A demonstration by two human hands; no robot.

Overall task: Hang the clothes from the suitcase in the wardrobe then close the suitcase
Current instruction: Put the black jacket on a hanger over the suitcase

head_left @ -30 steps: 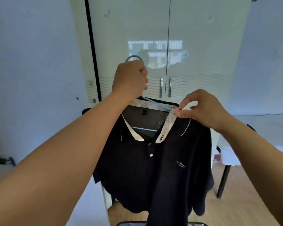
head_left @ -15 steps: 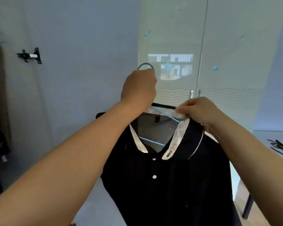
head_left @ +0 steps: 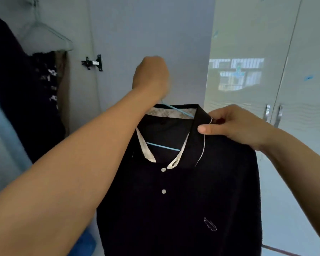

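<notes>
Head view: the left hand (head_left: 151, 76) is fisted around the top of a blue hanger (head_left: 171, 108), whose hook is hidden inside the fist. A black polo (head_left: 183, 200) hangs from the hanger in mid-air in front of the person, buttons facing the camera. The right hand (head_left: 236, 126) pinches the polo's collar at its right side, thumb on top and fingers curled behind.

At the left edge, dark clothes (head_left: 17, 80) already hang inside the open wardrobe (head_left: 78, 24), beside an empty wire hanger (head_left: 44, 32). A hinge (head_left: 93, 62) shows on the wardrobe's panel. Closed doors (head_left: 284, 71) stand to the right.

Judging from this, at least 1 garment is hung and this polo is on its hanger but not yet on the rail. Hooking it comes next. The suitcase is out of view, so how much remains inside cannot be told; closing it looks undone.
</notes>
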